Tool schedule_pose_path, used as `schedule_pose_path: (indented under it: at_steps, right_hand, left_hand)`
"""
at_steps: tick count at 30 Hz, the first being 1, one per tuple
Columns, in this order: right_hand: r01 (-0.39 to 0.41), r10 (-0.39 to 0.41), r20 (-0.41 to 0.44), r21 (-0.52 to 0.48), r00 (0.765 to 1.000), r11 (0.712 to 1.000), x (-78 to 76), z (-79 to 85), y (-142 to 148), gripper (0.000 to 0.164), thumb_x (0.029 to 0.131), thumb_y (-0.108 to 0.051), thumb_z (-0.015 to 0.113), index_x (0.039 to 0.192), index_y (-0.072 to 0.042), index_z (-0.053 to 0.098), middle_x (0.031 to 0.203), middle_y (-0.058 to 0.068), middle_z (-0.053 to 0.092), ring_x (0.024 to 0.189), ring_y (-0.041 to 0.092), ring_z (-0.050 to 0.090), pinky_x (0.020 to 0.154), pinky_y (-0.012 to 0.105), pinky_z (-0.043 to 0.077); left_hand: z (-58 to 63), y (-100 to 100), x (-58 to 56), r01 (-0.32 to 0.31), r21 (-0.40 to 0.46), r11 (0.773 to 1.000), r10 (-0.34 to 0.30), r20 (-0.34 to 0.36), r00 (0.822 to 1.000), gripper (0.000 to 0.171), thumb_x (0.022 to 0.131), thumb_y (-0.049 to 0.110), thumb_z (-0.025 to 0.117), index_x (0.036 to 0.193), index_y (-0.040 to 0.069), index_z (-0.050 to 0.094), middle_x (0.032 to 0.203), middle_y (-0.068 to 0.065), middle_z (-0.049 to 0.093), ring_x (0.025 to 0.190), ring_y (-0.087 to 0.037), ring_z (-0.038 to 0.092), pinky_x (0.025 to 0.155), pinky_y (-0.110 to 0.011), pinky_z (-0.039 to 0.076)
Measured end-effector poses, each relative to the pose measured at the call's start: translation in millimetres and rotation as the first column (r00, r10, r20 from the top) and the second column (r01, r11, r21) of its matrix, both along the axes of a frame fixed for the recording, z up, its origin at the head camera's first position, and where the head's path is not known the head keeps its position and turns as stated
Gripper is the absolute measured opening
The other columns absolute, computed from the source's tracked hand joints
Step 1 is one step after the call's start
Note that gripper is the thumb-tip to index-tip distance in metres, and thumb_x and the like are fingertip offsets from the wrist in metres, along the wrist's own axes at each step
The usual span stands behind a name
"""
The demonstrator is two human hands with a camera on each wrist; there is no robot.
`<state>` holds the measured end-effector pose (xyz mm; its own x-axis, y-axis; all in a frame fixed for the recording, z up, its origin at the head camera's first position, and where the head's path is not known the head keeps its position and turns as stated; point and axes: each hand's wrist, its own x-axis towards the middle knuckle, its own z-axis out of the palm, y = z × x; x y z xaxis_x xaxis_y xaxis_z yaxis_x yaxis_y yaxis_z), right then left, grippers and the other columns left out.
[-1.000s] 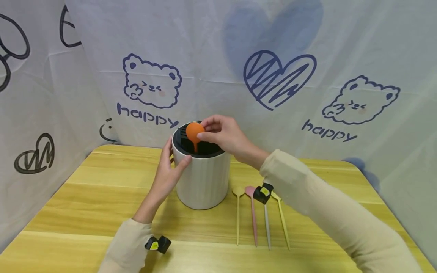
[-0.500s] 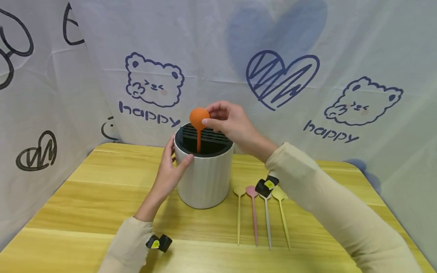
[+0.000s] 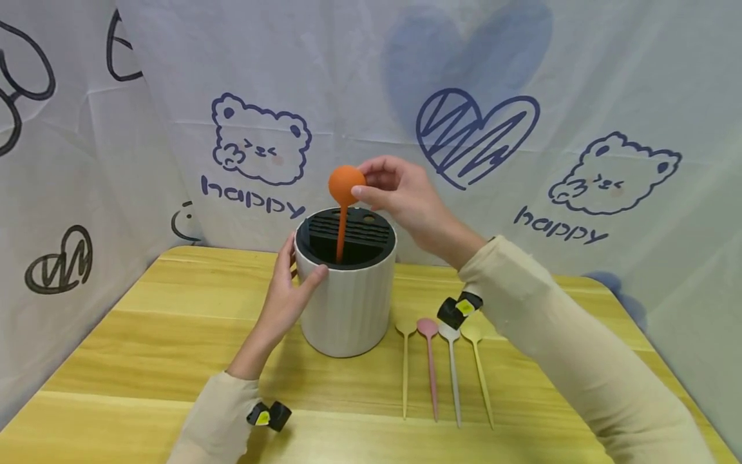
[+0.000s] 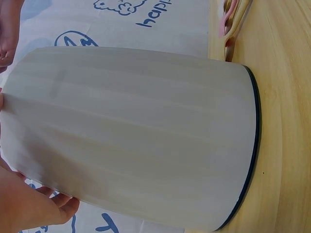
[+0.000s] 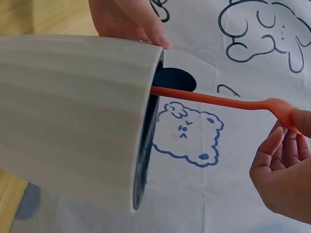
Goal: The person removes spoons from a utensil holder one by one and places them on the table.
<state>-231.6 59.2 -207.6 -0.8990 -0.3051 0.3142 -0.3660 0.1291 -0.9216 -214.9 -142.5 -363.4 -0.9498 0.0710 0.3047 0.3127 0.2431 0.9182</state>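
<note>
My right hand [image 3: 406,200] pinches the round bowl of an orange spoon [image 3: 346,183] between thumb and fingers. The spoon stands nearly upright, handle down, over a white ribbed utensil holder [image 3: 346,309] with a black slotted top [image 3: 353,229]. In the right wrist view the orange handle [image 5: 214,99] runs to the holder's mouth, its lower end hidden inside. My left hand [image 3: 286,283] grips the holder's left side, thumb at the near rim and fingers round the far side. The left wrist view has those fingers [image 4: 63,206] against the ribbed wall.
Right of the holder, a cream-yellow spoon [image 3: 404,367], a pink spoon [image 3: 431,367], a white spoon [image 3: 454,374] and a yellow spoon [image 3: 480,374] lie side by side on the wooden table [image 3: 145,335]. A printed cloth [image 3: 359,77] hangs behind the table.
My right hand has risen with the orange spoon, drawing more of its handle up out of the holder. The left hand keeps its grip; the holder has barely moved.
</note>
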Motion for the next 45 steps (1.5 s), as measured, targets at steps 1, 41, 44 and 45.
schedule_pose_path:
  at_steps: [1,41,44,45]
  right_hand:
    - [0.003,-0.003,-0.004,-0.003,1.000,1.000,-0.1,1.1,1,0.027,0.090,0.001,0.064,0.116,0.006,0.057,0.105,0.017,0.063,0.090,0.026,0.058,0.074,0.027,0.050]
    - [-0.117,0.124,0.011,-0.256,0.992,0.959,16.7,26.1,36,0.027,0.090,0.007,0.059,0.114,-0.003,0.066,0.110,0.011,0.064,0.092,0.026,0.055,0.071,0.026,0.048]
    - [-0.102,0.113,0.034,-0.244,0.993,0.964,15.5,19.9,39,0.027,0.090,0.007,0.059,0.112,-0.005,0.069,0.114,0.011,0.064,0.094,0.028,0.054,0.071,0.026,0.048]
    - [-0.101,0.115,0.042,-0.247,0.993,0.964,15.0,17.6,41,0.027,0.089,0.008,0.059,0.110,-0.005,0.070,0.114,0.012,0.063,0.094,0.028,0.054,0.071,0.026,0.047]
  left_hand:
    - [-0.2,0,0.2,0.000,0.001,1.000,0.000,-0.001,1.000,0.081,0.094,0.036,0.057,0.156,0.012,0.010,0.159,-0.010,0.013,0.142,-0.032,0.019,0.113,-0.053,0.022]
    - [-1.2,-1,0.5,-0.007,0.006,1.000,0.008,-0.024,1.000,0.080,0.093,0.034,0.057,0.155,0.012,0.012,0.159,-0.009,0.015,0.142,-0.031,0.021,0.112,-0.052,0.023]
    - [-0.8,-1,0.4,-0.004,0.009,1.000,0.004,-0.022,1.000,0.080,0.093,0.034,0.057,0.156,0.013,0.012,0.159,-0.008,0.014,0.142,-0.031,0.020,0.112,-0.052,0.023]
    - [-0.9,0,0.3,-0.003,0.009,1.000,0.004,-0.022,1.000,0.080,0.093,0.034,0.057,0.155,0.012,0.012,0.159,-0.009,0.014,0.142,-0.031,0.020,0.112,-0.053,0.022]
